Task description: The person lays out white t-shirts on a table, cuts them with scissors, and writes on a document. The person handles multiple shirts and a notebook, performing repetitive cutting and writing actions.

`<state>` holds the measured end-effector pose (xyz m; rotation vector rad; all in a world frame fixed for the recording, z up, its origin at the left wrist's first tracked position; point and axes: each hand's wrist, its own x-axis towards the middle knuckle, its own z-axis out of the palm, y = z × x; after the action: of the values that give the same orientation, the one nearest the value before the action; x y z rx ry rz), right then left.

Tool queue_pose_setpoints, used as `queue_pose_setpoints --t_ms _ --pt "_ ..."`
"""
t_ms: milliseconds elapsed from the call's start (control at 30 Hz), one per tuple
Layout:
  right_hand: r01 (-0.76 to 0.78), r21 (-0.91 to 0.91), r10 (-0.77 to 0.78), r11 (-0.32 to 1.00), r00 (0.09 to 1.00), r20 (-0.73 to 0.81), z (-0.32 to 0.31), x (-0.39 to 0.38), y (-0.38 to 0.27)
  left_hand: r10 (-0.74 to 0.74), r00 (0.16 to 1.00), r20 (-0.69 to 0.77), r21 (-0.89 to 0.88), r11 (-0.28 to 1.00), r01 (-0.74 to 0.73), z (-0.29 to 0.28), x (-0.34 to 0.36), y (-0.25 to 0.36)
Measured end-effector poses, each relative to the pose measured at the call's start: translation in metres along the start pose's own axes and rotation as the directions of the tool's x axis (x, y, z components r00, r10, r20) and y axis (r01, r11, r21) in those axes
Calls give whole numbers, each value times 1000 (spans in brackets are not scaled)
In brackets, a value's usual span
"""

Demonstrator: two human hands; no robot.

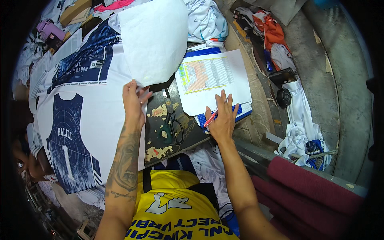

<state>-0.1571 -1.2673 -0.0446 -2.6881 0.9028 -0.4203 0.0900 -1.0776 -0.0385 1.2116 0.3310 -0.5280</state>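
My left hand [135,98] is closed on the lower edge of a large white sheet [156,40], whose material, paper or cloth, I cannot tell. Under that wrist spreads white fabric [116,116] printed with a dark blue jersey panel [70,136]. A red-and-white pen [211,118] sits in my right hand [224,120], whose fingers rest on a sheet of paper printed with a coloured table [206,76]. More papers and blue pieces lie beneath it. Between my hands, black-handled scissors [176,128] lie on the worn dark tabletop [158,138].
Bundled white cloth [206,20] lies beyond the papers. To the right are an orange garment [272,30], a black tape roll [284,98] and white cloth [300,112]. Maroon cloth [308,192] hangs near my right arm. A purple container [50,29] stands far left.
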Motion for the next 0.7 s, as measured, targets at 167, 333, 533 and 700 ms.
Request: queue_pose_setpoints --t_ms 167,333,533,700 --pt "-27 -2 27 1000 1000 2 4 2 -1 681 731 -34 652 569 -500 0 -45 -3" --pt "-51 -24 51 998 999 10 3 -2 -1 216 671 709 677 58 -734 3 -85 -18" --pt "-108 -38 108 993 994 0 -4 -7 3 71 473 878 473 -274 -837 14 -64 -41" --pt "-83 -58 85 995 996 28 -8 -8 12 22 390 920 381 -274 -883 22 -41 -39"
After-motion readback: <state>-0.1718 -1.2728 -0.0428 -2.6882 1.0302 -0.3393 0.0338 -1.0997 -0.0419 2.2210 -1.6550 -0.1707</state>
